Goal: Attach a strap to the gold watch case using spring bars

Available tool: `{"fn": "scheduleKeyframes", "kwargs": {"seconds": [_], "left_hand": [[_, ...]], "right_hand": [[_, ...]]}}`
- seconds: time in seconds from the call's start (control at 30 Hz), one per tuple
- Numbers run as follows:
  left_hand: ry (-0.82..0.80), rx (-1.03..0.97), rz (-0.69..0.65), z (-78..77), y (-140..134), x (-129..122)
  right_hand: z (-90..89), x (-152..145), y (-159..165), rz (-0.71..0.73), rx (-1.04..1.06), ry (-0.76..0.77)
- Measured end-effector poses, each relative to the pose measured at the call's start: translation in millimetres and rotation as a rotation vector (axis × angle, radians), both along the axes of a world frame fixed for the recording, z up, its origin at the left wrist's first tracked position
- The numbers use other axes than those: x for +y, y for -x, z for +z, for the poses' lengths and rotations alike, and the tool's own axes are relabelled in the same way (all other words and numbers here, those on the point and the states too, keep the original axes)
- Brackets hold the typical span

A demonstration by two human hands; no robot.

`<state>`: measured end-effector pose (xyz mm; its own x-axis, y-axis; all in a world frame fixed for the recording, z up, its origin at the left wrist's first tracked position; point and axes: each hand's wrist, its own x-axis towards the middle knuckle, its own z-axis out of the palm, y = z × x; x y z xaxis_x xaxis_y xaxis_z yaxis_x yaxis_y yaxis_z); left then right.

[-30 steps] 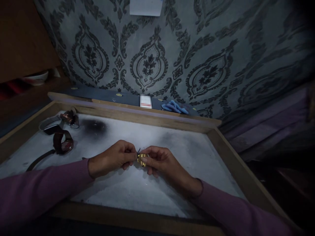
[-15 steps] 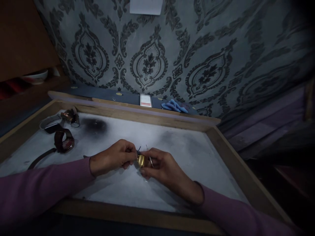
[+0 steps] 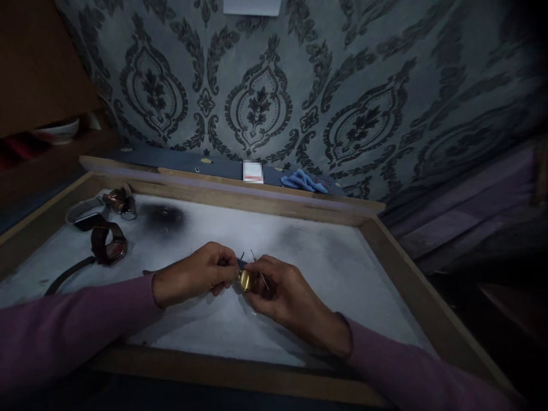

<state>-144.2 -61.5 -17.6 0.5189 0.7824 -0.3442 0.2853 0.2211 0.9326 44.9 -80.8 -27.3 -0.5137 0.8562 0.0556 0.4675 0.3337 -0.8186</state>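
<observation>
A small gold watch (image 3: 245, 280) is held just above the white work surface, between my two hands. My right hand (image 3: 278, 288) is closed around its right side, and a thin metal tool (image 3: 260, 269) slants up through the same fingers. At the watch's left edge my left hand (image 3: 214, 268) is closed in a pinch; its fingertips partly cover the spot. A dark strap end (image 3: 241, 263) shows between the hands, with a thin dark pin sticking up beside it. Exactly what the left fingertips press on is hidden.
A wooden-rimmed tray (image 3: 240, 197) surrounds the white surface. At its left lie a brown-strapped watch (image 3: 109, 245), several other watches and straps (image 3: 120, 201). Behind the back rim are a blue cloth (image 3: 303, 181) and a small white box (image 3: 253, 172), before a patterned wall.
The thin tool in my right hand has tilted slightly, and the right fingers have shifted a little around the watch. The left hand keeps its pinch. The view has moved slightly.
</observation>
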Motion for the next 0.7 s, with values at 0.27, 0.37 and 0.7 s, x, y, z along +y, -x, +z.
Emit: {"fn": "scheduleKeyframes", "kwargs": {"seconds": [0.27,0.37,0.7], "left_hand": [[-0.007,-0.038,0.013,-0.2,1.3,1.5],[-0.029,-0.052,0.041,1.3,1.3,1.0],[-0.076,-0.132,0.176,4.9,-5.5,-4.2]], "right_hand": [[2.5,0.6,0.6,-0.027,0.013,-0.040],[3.4,0.9,0.7,-0.034,-0.008,-0.075],[-1.1,-0.3,-5.3,-0.031,0.016,-0.296]]}}
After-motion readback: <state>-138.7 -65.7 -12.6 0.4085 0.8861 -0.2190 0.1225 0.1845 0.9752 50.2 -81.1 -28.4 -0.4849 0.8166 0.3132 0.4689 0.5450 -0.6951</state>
